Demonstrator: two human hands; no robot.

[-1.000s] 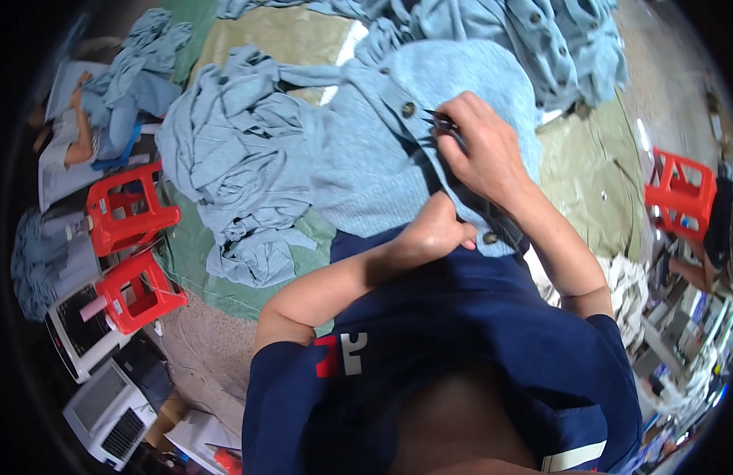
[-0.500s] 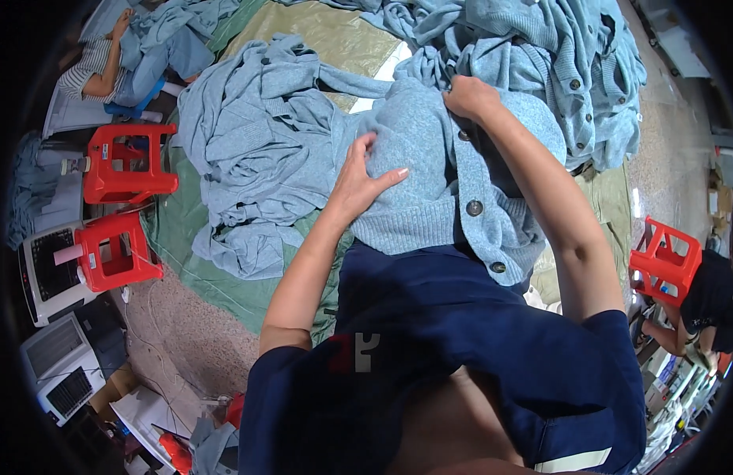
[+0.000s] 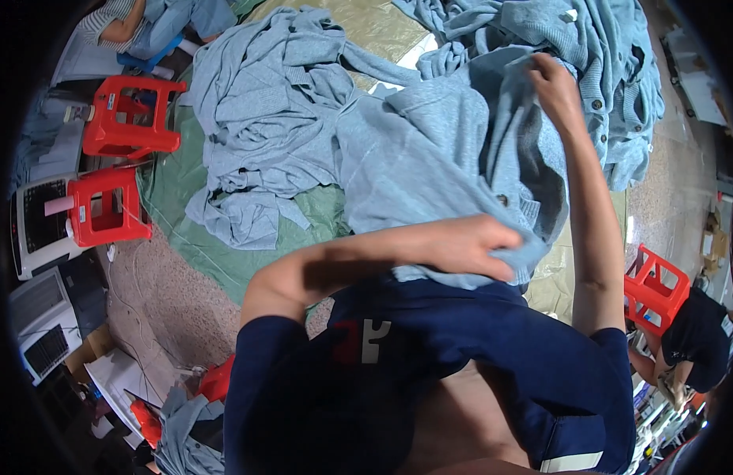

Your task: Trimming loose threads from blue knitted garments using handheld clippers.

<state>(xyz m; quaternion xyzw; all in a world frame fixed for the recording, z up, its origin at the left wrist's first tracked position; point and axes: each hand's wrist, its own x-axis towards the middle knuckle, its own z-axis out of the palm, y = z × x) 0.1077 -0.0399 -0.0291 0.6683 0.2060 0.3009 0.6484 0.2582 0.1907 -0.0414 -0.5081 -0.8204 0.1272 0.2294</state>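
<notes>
Head view shows one light blue knit cardigan [image 3: 429, 166] held stretched between the person's two hands, above the green tarp [image 3: 224, 245] that lies spread on the floor. The left hand [image 3: 473, 247] is closed on the garment's lower hem, close to the person's body at the near edge of the tarp; the right hand [image 3: 552, 83] is pinched shut on the cloth at the cardigan's far upper edge, arm stretched out toward the back of the tarp. By the look of it the piece is mid-handling: it is lifted and pulled long but not yet laid flat or folded, and its buttoned front edge hangs in creases on the right. A heap of similar blue cardigans [image 3: 263, 134] lies on the tarp's left part and another bunch [image 3: 611, 71] at its far right, so a good deal of sorting seems left. Two red plastic stools [image 3: 117, 158] stand just off the tarp's left edge. Against the frame half a second back, the left hand has come down from a flat, open press on the middle of the knit to a grip at the hem, the right arm reaches further out, and the cardigan is drawn tauter.
</notes>
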